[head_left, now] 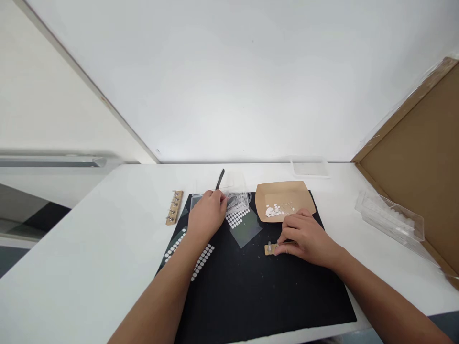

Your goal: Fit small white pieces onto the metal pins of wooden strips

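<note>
My left hand (208, 214) is closed, its fingertips over the near side of a clear plastic box (245, 184) of small transparent pieces (236, 200). A slim black tool (220, 178) sticks up just behind its knuckles; whether the fingers grip it is hidden. On the black mat, my right hand (303, 237) pinches the right end of a short tan strip (267, 250). One small clear upright piece (269, 245) shows on that strip, and the fingers cover the rest. White oval stickers on a backing sheet (245, 234) lie between the hands.
A cardboard tray (283, 188) with white scraps stands behind my right hand. Left of the black mat (268, 306) lies a tan strip with metal pieces (174, 208). More sticker sheets (202, 263) lie by my left forearm. Clear boxes (392, 217) and a large carton (423, 157) are right.
</note>
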`<state>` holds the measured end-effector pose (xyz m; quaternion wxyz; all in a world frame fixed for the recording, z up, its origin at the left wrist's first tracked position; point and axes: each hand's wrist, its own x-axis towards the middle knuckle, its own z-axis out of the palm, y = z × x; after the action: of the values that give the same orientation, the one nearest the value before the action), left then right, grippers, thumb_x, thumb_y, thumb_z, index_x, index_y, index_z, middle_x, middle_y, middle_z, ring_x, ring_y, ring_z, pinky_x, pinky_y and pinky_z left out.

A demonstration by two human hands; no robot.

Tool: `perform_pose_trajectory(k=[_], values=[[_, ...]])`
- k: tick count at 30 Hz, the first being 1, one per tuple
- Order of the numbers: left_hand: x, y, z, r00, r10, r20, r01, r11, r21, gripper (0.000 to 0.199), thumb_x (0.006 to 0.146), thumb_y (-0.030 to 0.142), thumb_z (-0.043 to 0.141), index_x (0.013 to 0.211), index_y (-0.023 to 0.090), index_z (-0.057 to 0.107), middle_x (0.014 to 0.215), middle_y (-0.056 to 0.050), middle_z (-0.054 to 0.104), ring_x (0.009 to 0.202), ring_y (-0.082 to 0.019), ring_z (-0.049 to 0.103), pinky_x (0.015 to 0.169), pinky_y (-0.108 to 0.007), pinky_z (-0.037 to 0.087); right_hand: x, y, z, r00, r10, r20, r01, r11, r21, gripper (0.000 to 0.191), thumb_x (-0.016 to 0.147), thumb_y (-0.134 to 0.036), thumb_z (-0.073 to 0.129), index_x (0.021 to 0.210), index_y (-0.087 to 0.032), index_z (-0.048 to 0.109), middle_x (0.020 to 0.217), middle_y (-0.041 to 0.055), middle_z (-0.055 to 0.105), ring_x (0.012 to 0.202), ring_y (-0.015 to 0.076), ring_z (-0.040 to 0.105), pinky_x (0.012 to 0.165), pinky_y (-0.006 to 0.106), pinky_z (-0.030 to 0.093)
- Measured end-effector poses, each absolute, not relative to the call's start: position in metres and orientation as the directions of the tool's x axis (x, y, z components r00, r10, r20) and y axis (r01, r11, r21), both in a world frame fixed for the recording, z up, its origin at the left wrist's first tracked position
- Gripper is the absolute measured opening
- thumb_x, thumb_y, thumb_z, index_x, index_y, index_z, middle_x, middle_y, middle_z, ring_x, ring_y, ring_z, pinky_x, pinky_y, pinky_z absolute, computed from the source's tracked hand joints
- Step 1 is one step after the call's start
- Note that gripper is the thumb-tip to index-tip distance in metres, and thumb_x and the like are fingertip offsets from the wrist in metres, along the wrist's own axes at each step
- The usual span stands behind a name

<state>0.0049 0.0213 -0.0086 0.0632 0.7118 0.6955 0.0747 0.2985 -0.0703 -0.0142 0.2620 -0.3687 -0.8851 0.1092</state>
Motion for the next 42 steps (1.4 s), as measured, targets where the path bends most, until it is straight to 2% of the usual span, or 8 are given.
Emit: perform_pose_trajectory(k=[6,10,16,21,28,32,35,42], values=[[0.003,0.023,-0.01,0.034,0.999,0.019,0.972,-0.038,0.233,0.023,0.104,0.035,0.05,0.106,0.021,0.069,0.11,-0.011,0.078,0.099,-0.032,0.072,0.069,-0.036,0.051,0.301,-0.068,-0.011,-0.506,0.664,0.551,0.573,0.736,-0.36,0.038,0.097,-0.056,0.076,0.084,-0.021,0.071,0.08,-0.0005,0.068,0.076,0.015,0.06,0.082,0.037,0.033],[0.001,0.024,-0.011,0.047,0.998,0.028,0.958,-0.053,0.28,0.02,0.102,0.034,0.056,0.106,0.022,0.071,0.111,-0.009,0.08,0.1,-0.031,0.073,0.071,-0.035,0.052,0.302,-0.068,-0.009,-0.512,0.65,0.562,0.569,0.747,-0.344,0.037,0.097,-0.055,0.076,0.084,-0.021,0.069,0.08,-0.001,0.067,0.075,0.0149,0.06,0.082,0.037,0.033],[0.0,0.024,-0.011,0.046,0.996,0.072,0.956,-0.065,0.285,0.034,0.1,0.033,0.056,0.127,0.018,0.072,0.113,-0.011,0.082,0.105,-0.033,0.074,0.078,-0.038,0.057,0.303,-0.068,-0.007,-0.41,0.657,0.632,0.655,0.695,-0.297,0.036,0.1,-0.045,0.077,0.077,-0.021,0.064,0.07,-0.0032,0.064,0.069,0.0142,0.059,0.079,0.036,0.033],[-0.001,0.025,-0.014,0.074,0.989,0.128,0.949,-0.109,0.295,0.033,0.098,0.033,0.057,0.12,0.018,0.077,0.112,-0.011,0.082,0.104,-0.034,0.075,0.082,-0.04,0.058,0.304,-0.067,-0.004,-0.344,0.664,0.664,0.685,0.661,-0.306,0.036,0.104,-0.036,0.073,0.075,-0.021,0.059,0.067,-0.0038,0.061,0.065,0.0133,0.056,0.076,0.036,0.033],[-0.001,0.026,-0.013,0.111,0.969,0.22,0.855,-0.206,0.475,0.028,0.094,0.034,0.06,0.106,0.021,0.081,0.108,-0.007,0.082,0.087,-0.026,0.074,0.081,-0.037,0.057,0.304,-0.069,-0.006,-0.382,0.666,0.641,0.686,0.668,-0.286,0.034,0.107,-0.028,0.065,0.075,-0.021,0.054,0.069,-0.0028,0.061,0.066,0.0139,0.055,0.076,0.036,0.034],[0.0,0.025,-0.012,0.125,0.963,0.241,0.791,-0.243,0.562,0.03,0.094,0.036,0.059,0.11,0.021,0.08,0.097,-0.005,0.082,0.076,-0.023,0.071,0.078,-0.034,0.056,0.303,-0.069,-0.005,-0.379,0.663,0.646,0.688,0.669,-0.283,0.034,0.107,-0.026,0.064,0.075,-0.021,0.053,0.068,-0.0029,0.06,0.066,0.0137,0.054,0.075,0.036,0.033],[-0.001,0.027,-0.014,0.173,0.949,0.265,0.79,-0.294,0.538,0.035,0.099,0.038,0.054,0.115,0.02,0.079,0.101,-0.007,0.08,0.078,-0.023,0.07,0.079,-0.035,0.056,0.303,-0.069,-0.005,-0.381,0.665,0.642,0.686,0.669,-0.286,0.034,0.107,-0.026,0.063,0.075,-0.021,0.054,0.069,-0.0028,0.06,0.066,0.0138,0.054,0.076,0.036,0.033],[-0.005,0.028,-0.019,0.215,0.95,0.225,0.909,-0.279,0.31,0.044,0.107,0.042,0.044,0.125,0.018,0.075,0.103,-0.013,0.075,0.093,-0.031,0.071,0.08,-0.04,0.056,0.303,-0.069,-0.006,-0.401,0.673,0.622,0.692,0.667,-0.276,0.035,0.107,-0.027,0.062,0.075,-0.021,0.052,0.069,-0.0026,0.06,0.066,0.0139,0.052,0.075,0.036,0.032]])
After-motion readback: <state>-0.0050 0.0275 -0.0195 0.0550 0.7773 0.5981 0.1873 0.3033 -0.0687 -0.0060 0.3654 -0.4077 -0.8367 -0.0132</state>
